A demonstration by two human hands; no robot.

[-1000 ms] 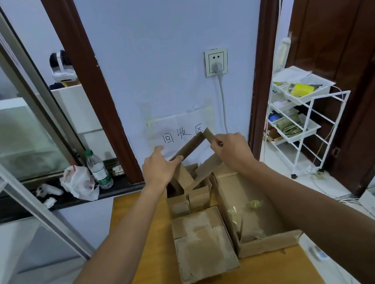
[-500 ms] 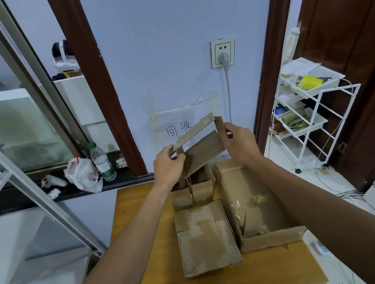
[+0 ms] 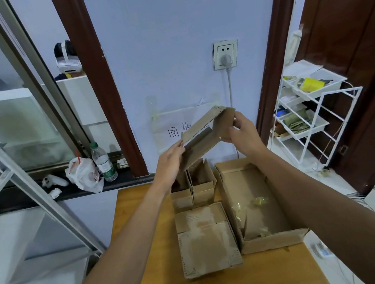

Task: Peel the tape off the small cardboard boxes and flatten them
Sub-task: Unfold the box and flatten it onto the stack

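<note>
A small opened cardboard box [image 3: 205, 136] is held in the air above the far end of the wooden table [image 3: 152, 270], its flaps spread out. My left hand [image 3: 172, 161] grips its lower left edge and my right hand [image 3: 241, 133] pinches its upper right flap. Under it two small upright boxes [image 3: 193, 187] stand side by side. A flattened box [image 3: 204, 239] lies nearer to me. To the right a larger open box [image 3: 244, 182] holds crumpled bits of clear tape [image 3: 257, 202].
A wall with a socket and cable [image 3: 225, 54] and a taped paper sign [image 3: 172, 129] rises behind the table. A water bottle [image 3: 103, 162] and plastic bag [image 3: 83, 175] sit on the left ledge. A white wire rack [image 3: 311, 107] stands at right.
Both hands have lifted the small box higher off the table and pulled its sides apart, so it looks flatter and more spread out. The camera view has tilted up slightly.
</note>
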